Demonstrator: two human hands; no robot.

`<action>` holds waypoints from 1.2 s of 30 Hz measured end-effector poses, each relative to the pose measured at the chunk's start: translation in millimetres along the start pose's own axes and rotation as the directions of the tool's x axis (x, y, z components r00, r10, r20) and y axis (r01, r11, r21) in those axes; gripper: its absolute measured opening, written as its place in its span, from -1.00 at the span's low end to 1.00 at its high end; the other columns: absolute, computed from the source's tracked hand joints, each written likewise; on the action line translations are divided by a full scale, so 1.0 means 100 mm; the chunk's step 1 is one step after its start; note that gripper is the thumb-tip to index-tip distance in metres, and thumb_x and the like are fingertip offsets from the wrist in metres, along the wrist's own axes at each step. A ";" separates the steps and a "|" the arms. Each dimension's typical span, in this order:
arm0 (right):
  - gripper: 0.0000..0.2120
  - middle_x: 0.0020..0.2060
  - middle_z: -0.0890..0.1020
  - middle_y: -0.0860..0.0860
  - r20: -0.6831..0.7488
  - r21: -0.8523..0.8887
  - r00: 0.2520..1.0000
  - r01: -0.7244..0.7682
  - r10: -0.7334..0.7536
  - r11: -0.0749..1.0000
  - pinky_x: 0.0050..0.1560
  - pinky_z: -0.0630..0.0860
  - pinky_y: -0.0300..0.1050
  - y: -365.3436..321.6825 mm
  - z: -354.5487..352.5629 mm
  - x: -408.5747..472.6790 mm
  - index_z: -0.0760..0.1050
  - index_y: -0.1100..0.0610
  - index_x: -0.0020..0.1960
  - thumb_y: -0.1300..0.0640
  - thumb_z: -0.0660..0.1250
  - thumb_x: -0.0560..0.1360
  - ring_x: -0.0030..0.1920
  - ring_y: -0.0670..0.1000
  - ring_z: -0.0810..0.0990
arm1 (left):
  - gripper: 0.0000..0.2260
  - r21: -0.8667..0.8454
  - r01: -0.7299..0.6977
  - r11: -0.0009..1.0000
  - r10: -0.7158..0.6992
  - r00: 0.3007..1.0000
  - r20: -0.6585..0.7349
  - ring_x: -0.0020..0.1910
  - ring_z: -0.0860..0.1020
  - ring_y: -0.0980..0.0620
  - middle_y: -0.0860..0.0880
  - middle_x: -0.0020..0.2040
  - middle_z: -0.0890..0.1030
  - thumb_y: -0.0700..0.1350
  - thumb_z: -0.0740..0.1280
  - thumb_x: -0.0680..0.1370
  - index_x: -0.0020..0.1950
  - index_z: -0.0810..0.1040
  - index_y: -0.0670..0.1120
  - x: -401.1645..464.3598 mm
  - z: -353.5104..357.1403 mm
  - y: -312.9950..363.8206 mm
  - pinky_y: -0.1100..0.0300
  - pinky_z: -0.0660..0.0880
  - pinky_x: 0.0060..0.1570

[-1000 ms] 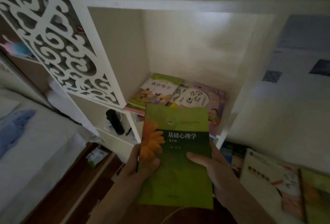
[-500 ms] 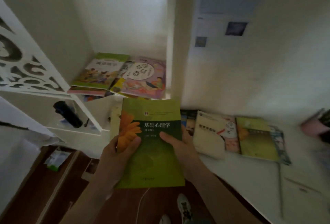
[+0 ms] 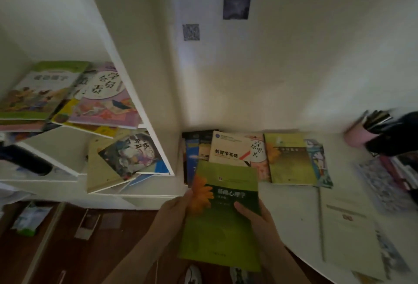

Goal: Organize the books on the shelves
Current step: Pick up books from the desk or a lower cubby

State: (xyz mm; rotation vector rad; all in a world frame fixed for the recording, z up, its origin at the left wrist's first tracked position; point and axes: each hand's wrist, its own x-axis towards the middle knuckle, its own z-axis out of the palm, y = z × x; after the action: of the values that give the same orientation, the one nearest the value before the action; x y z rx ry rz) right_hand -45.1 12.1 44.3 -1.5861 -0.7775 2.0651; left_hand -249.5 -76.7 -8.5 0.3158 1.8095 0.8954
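Observation:
I hold a green book with an orange flower on its cover (image 3: 224,213) in front of me with both hands. My left hand (image 3: 175,210) grips its left edge and my right hand (image 3: 255,216) grips its right edge, thumb on the cover. Beyond it, a row of books (image 3: 228,150) lies flat on the white desk (image 3: 294,211) against the wall. To the left, the white shelf unit (image 3: 144,111) holds flat piles of children's books (image 3: 101,98) on an upper level and tilted books (image 3: 126,157) on a lower one.
A pink cup with pens (image 3: 362,134) and a dark object (image 3: 398,134) stand at the desk's right end, with papers and booklets (image 3: 348,231) spread in front. A black bottle (image 3: 24,159) lies on a low left shelf. Brown floor and my shoes (image 3: 192,274) are below.
The view has swung right and down from the shelf compartments to the desk. The green book, still in both hands, now sits over the near edge of the desk's row of books.

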 end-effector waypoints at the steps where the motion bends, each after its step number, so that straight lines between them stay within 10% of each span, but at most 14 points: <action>1: -0.52 0.01 0.74 0.10 -0.030 -0.002 0.999 -0.018 0.018 1.000 0.02 0.63 0.36 -0.02 -0.16 0.08 0.59 -0.02 0.21 0.14 0.60 0.32 -0.01 0.28 0.72 | -0.71 -0.005 -0.003 1.000 0.003 1.000 -0.025 0.04 0.70 -0.09 -0.14 0.03 0.74 0.14 0.33 0.64 0.01 0.73 -0.03 0.09 0.13 0.01 -0.12 0.58 0.19; 5: -0.57 0.03 0.73 0.12 -0.144 -0.005 0.987 -0.069 0.068 0.998 0.01 0.63 0.36 -0.13 -0.76 0.36 0.59 -0.01 0.23 0.14 0.56 0.38 0.00 0.30 0.70 | -0.79 0.410 -0.108 0.906 0.199 0.962 -0.186 0.07 0.59 -0.03 -0.05 0.08 0.63 -0.01 0.26 0.68 0.09 0.64 -0.09 0.46 0.61 0.23 0.15 0.45 0.08; 9: -0.49 0.09 0.64 0.09 -0.175 0.004 0.982 -0.069 0.069 0.998 -0.11 0.60 0.14 -0.30 -1.21 0.52 0.48 0.04 0.31 0.18 0.53 0.40 -0.01 0.20 0.61 | -0.53 0.557 -0.024 0.830 0.211 0.939 -0.272 0.28 0.50 -0.14 -0.12 0.27 0.54 0.17 0.37 0.57 0.33 0.49 -0.12 1.21 0.99 0.29 -0.05 0.48 0.27; 12: -0.17 0.34 0.53 0.11 -0.154 -0.007 0.987 -0.055 0.053 0.998 0.30 0.47 0.28 -0.41 -1.38 0.61 0.36 0.00 0.50 0.14 0.54 0.26 0.12 0.18 0.50 | -0.36 0.575 0.019 0.818 0.228 0.907 -0.354 0.36 0.45 -0.18 -0.14 0.35 0.45 0.19 0.46 0.50 0.41 0.35 -0.12 1.48 1.20 0.28 -0.11 0.48 0.31; 18: -0.42 0.15 0.59 0.11 -0.143 0.094 0.988 -0.040 0.053 0.995 -0.14 0.48 0.03 -0.50 -1.58 0.70 0.40 0.06 0.47 0.26 0.44 0.49 -0.15 0.09 0.52 | -0.70 0.061 -0.189 0.980 0.196 0.966 -0.166 0.16 0.59 -0.04 -0.03 0.23 0.58 -0.11 0.34 0.66 0.37 0.40 -0.02 1.23 1.44 0.35 0.07 0.60 0.04; 23: -0.56 0.00 0.72 0.16 -0.163 0.133 0.980 -0.093 0.115 0.987 -0.04 0.63 0.26 -0.43 -1.65 0.97 0.55 0.05 0.27 0.10 0.53 0.41 -0.02 0.30 0.69 | -0.67 -0.530 -0.027 0.847 0.064 0.997 0.052 0.06 0.72 -0.12 -0.08 0.15 0.72 -0.23 0.34 0.63 0.29 0.53 0.14 0.45 1.53 0.33 0.00 0.69 -0.12; 30: -0.58 0.08 0.71 0.23 -0.038 0.214 0.977 -0.198 0.211 0.956 0.03 0.61 0.35 -0.44 -1.78 1.01 0.54 0.08 0.33 0.04 0.44 0.49 0.02 0.36 0.70 | -0.49 -0.526 0.181 0.831 -0.013 0.952 0.307 0.10 0.69 -0.27 -0.18 0.18 0.70 -0.28 0.38 0.51 0.38 0.48 0.14 0.19 1.64 0.09 -0.11 0.66 -0.10; 36: -0.75 -0.01 0.71 0.29 0.059 0.306 0.967 -0.255 0.249 0.917 -0.01 0.60 0.30 -0.46 -1.99 0.92 0.60 0.14 0.14 0.01 0.30 0.60 -0.12 0.36 0.72 | -0.41 -0.467 0.245 0.850 -0.023 0.902 0.431 0.22 0.60 -0.39 -0.25 0.29 0.62 -0.28 0.48 0.43 0.42 0.50 0.07 0.22 1.77 -0.03 -0.40 0.44 0.28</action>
State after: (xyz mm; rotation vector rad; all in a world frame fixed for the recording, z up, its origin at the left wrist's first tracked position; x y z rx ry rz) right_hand 123.1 140.1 -31.3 -1.5519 -0.2380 2.2500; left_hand -101.3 10.3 -56.8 0.0224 1.1320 1.0782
